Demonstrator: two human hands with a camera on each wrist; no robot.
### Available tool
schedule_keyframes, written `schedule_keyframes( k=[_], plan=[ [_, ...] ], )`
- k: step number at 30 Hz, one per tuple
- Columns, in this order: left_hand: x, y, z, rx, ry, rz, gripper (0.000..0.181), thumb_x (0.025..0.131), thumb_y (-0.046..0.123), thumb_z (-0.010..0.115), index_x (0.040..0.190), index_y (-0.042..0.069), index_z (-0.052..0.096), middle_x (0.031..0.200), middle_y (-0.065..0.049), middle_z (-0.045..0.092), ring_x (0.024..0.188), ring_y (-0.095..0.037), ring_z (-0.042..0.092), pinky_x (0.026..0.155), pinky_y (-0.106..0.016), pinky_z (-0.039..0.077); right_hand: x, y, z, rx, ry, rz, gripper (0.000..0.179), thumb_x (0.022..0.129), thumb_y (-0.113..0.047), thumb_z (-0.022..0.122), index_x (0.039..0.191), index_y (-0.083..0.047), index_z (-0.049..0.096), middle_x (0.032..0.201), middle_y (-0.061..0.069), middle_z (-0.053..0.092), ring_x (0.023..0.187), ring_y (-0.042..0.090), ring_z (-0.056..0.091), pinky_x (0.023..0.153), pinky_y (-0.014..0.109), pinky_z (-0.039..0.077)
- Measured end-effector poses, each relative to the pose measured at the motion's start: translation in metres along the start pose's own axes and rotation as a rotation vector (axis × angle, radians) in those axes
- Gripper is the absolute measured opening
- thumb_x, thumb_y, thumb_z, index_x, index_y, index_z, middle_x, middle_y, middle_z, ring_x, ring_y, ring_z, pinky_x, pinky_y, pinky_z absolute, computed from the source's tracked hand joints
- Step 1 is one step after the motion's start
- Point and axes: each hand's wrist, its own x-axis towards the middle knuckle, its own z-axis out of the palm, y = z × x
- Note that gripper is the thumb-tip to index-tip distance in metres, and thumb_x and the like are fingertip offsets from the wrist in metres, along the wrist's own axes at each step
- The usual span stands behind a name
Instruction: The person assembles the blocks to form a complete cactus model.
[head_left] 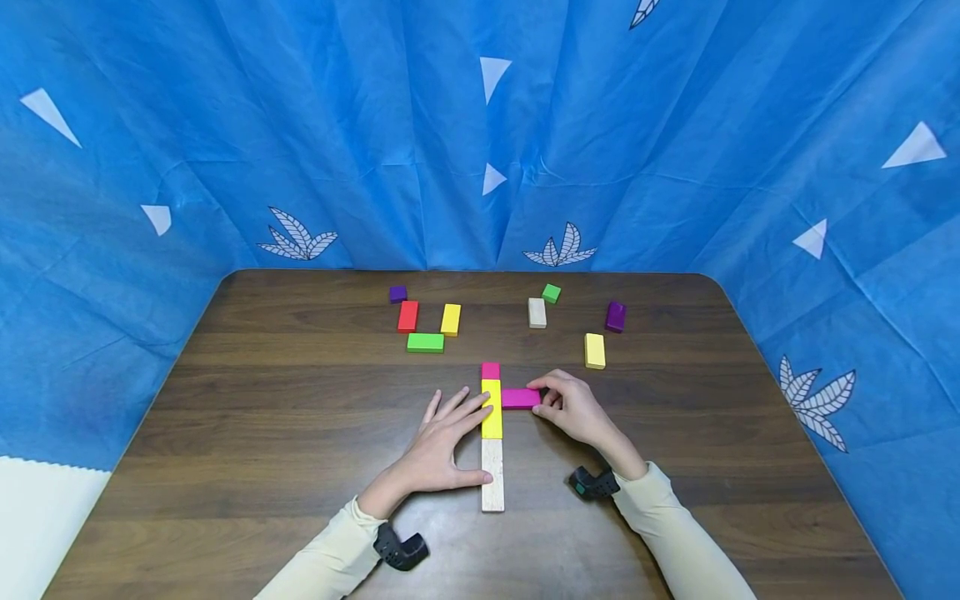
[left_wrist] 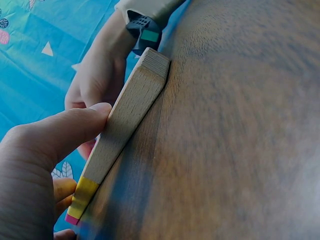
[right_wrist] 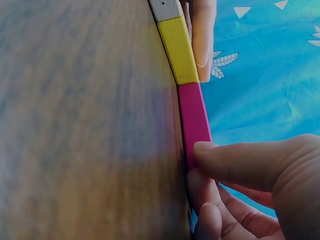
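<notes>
A row of blocks runs up the middle of the table: a plain wood block [head_left: 492,483] nearest, a yellow block [head_left: 492,423] beyond it, a small pink block [head_left: 491,371] at the far end. Spread over this row, my left hand [head_left: 442,446] touches the yellow block with its fingertips and the plain block with its thumb. A magenta block [head_left: 517,399] lies crosswise, its left end against the yellow block's right side. My right hand [head_left: 573,408] pinches that block's right end between thumb and fingers, seen close in the right wrist view.
At the back left lie a red block [head_left: 407,317], a green block [head_left: 425,342], a yellow block [head_left: 451,319] and a small purple cube [head_left: 398,293]. Toward the back right are a whitish block [head_left: 537,313], a small green block [head_left: 551,293], a purple block [head_left: 616,317] and a pale yellow block [head_left: 595,351].
</notes>
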Motion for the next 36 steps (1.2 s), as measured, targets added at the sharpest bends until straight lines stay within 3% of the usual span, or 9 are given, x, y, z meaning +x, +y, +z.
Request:
schedule_keyframes(
  k=[14,29,36],
  plan=[
    [0.000,0.004,-0.006,-0.009,-0.002,-0.006,0.092,0.071,0.059,0.075,0.145,0.013,0.048,0.156,0.000,0.039,0.147,-0.033,0.028,0.116,-0.066,0.008,0.000,-0.002,0.000,-0.003,0.004,-0.030,0.029,0.081,-0.003,0.077,0.109,-0.003,0.071,0.093,0.007,0.062,0.068,0.002,0.054,0.056,0.019,0.047],
    [0.000,0.002,-0.004,-0.002,0.000,0.004,0.091,0.071,0.059,0.075,0.145,0.013,0.048,0.156,0.000,0.039,0.147,-0.033,0.028,0.116,-0.066,0.009,-0.002,0.001,-0.009,0.001,-0.009,0.009,0.042,0.079,-0.007,0.080,0.118,-0.002,0.067,0.098,0.009,0.063,0.066,0.001,0.055,0.056,0.019,0.048],
    [0.000,0.002,-0.003,0.007,0.011,0.008,0.091,0.070,0.058,0.076,0.145,0.014,0.048,0.156,0.000,0.039,0.147,-0.033,0.029,0.116,-0.066,0.010,-0.002,0.013,-0.035,-0.006,0.101,0.049,0.042,0.080,-0.006,0.079,0.120,-0.001,0.066,0.101,0.015,0.064,0.071,0.007,0.058,0.058,0.019,0.046]
  ],
)
